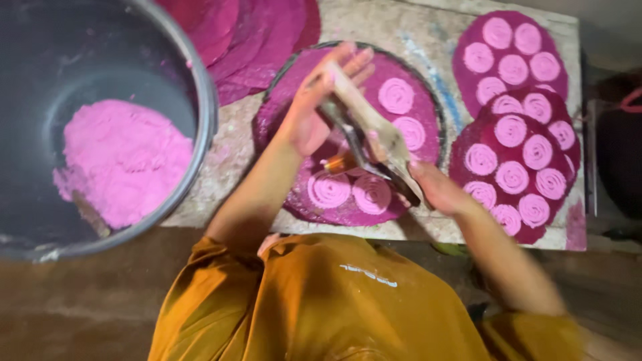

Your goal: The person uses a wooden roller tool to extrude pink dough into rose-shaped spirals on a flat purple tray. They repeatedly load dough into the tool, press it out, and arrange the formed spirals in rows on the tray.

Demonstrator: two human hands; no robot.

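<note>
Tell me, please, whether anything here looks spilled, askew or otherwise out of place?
Nothing is spilled or toppled. The pink dough sits heaped to one side of the pot, and pink smears stain the table. The spirals lie in neat rows on their round mats.

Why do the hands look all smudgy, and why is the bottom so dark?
Head view: the hands and press are motion-blurred; the spirals are sharper; light falls on the table, while the floor below sits in dim shadow.
</note>
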